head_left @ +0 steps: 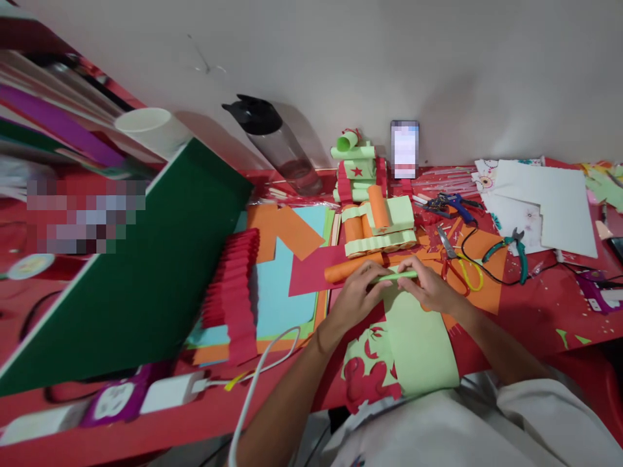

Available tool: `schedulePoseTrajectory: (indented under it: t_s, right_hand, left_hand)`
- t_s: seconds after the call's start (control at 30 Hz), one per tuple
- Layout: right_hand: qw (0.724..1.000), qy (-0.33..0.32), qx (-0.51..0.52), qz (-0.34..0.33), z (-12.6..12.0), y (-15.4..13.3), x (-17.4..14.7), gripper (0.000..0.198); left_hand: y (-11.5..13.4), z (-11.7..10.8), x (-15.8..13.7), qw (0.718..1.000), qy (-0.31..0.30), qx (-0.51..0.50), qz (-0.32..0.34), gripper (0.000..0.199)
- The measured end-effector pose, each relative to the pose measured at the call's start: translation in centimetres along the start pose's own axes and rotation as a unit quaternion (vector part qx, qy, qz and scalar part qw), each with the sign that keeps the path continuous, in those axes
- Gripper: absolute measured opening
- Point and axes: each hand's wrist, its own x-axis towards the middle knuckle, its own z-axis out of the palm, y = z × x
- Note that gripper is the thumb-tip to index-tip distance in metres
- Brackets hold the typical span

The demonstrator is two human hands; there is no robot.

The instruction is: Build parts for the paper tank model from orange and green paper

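Note:
A light green paper sheet (422, 344) lies in front of me, its near end bending down at the table edge against my shirt. Its far edge is curled into a thin roll, pinched at the left end by my left hand (357, 293) and at the right by my right hand (429, 285). Just beyond my left hand lies an orange paper roll (335, 271). Past both hands stands a green and orange paper model (379, 224), with a taller green and red one (359, 170) behind it. Scissors (460, 264) rest beside my right hand.
Coloured sheets (280, 305) and a pleated red paper strip (241, 292) lie left. A green board (160, 259) leans there near a bottle (282, 149). A phone (405, 152) stands at the wall. Pliers (520, 256) and white card (567, 207) lie right; a white cable (260, 370) crosses the front.

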Motion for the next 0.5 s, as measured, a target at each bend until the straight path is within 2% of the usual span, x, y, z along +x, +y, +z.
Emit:
schedulePoseTrajectory:
  t_s: [0.13,0.23,0.3,0.37,0.43,0.5]
  right_hand:
    - [1.000,-0.013,-0.025,-0.006,-0.9,0.0,0.0,0.040]
    - [0.997,0.042,-0.053,-0.035,-2.6,0.2,0.0,0.041]
    - [0.989,0.069,-0.123,-0.049,-3.6,0.5,0.1,0.041]
    - [0.970,0.060,-0.227,-0.058,-4.2,0.9,0.2,0.044]
    - [0.941,0.021,-0.331,-0.067,-4.3,1.2,0.4,0.048]
    - [0.917,-0.011,-0.392,-0.069,-4.1,1.4,0.8,0.050]
  left_hand:
    - [0.2,-0.9,-0.1,0.997,0.014,0.072,0.032,0.021]
    - [0.2,-1.9,-0.4,0.991,0.013,0.128,0.030,0.022]
    - [0.0,-2.4,-1.0,0.986,0.015,0.168,0.014,0.024]
    - [-0.5,-2.7,-1.9,0.977,0.017,0.212,-0.002,0.025]
    - [-1.1,-2.6,-2.9,0.963,0.013,0.270,-0.009,0.025]
    - [-1.6,-2.3,-3.8,0.942,0.018,0.335,-0.008,0.025]
